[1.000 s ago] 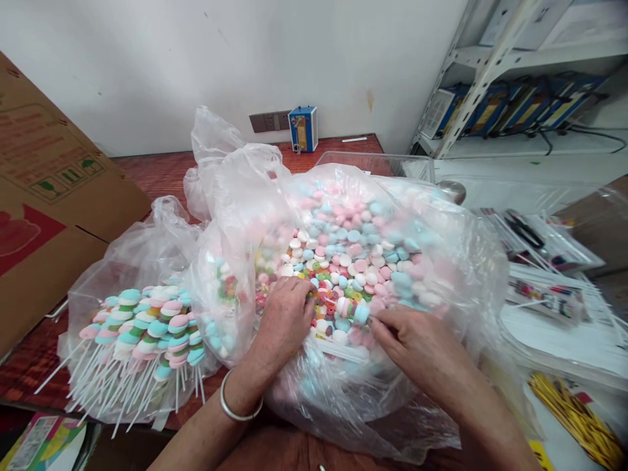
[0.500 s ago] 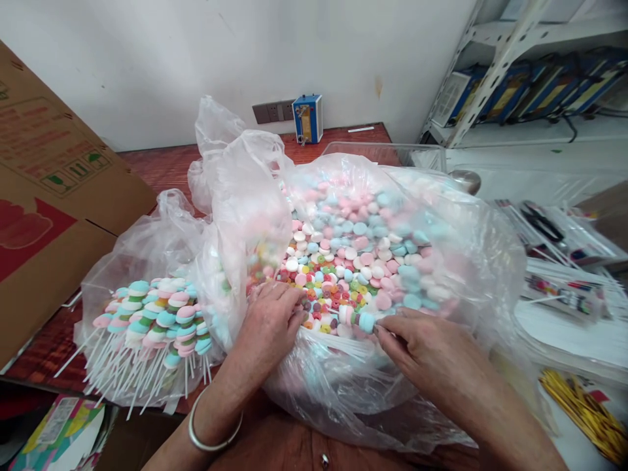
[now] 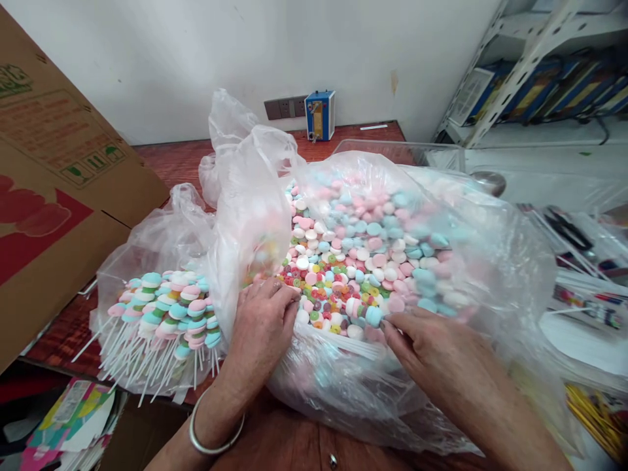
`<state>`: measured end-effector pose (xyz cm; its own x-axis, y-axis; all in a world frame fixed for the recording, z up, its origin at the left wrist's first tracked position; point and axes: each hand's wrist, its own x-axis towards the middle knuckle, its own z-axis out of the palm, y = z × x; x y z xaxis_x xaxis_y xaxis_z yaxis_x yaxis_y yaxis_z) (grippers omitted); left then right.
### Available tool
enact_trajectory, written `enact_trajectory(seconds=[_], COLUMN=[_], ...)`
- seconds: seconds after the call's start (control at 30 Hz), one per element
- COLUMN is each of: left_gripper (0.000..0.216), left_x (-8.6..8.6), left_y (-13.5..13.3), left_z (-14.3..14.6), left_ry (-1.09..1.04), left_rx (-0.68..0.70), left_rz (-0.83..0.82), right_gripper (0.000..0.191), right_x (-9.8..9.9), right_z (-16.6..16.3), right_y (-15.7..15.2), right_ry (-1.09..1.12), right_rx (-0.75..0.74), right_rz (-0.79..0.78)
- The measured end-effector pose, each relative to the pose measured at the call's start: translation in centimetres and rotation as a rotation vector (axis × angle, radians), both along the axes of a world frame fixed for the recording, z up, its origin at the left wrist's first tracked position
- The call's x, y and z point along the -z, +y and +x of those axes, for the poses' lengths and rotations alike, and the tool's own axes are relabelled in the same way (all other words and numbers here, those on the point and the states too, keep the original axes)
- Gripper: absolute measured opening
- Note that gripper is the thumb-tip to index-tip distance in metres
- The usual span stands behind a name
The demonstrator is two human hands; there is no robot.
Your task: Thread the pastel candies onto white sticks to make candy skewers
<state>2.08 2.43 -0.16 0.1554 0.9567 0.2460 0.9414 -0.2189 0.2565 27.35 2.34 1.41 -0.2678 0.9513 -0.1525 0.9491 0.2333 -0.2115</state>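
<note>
While the right hand (image 3: 432, 343) pinches a marshmallow skewer (image 3: 364, 312) by its blue end, six o'clock in the open plastic bag (image 3: 353, 399), left hand (image 3: 262, 324) curls at eight; cannot tell its grip. Finished-looking marshmallow pops (image 3: 169, 307) bunched at nine. Farther, eleven o'clock: blue-cased device (image 3: 320, 118) beside wall sockets (image 3: 286, 108).

Place: small workshop (apparently) | metal shelving (image 3: 527, 69) | printed carton (image 3: 63, 167) | big candy bag (image 3: 353, 396)
</note>
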Motion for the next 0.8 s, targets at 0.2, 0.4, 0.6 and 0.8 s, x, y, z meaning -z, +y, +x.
enact_trajectory(seconds=[0.2,0.4,0.6,0.8], left_gripper=[0.013,0.022,0.025,0.025], left_x=[0.5,1.3,1.5,1.9], left_y=[0.9,2.4,2.8,3.1], left_z=[0.5,1.6,1.3,1.2], left_ry=[0.014,0.118,0.089,0.047], left_rx=[0.039,0.125,0.16,0.161], left_rz=[0.034,0.042,0.011,0.003], right_gripper=[0.029,0.019,0.019,0.025], right_x=[-0.6,-1.7,-2.4,-0.5], right_z=[-2.6,-5.1,-5.0,-2.0], right_y=[0.2,-0.3,-0.5,-0.7], right_ry=[-0.099,-0.209,-0.184,-0.114], right_rx=[-0.072,-0.133,-0.173,-0.105], right_rz=[0.137,0.235,0.321,0.478])
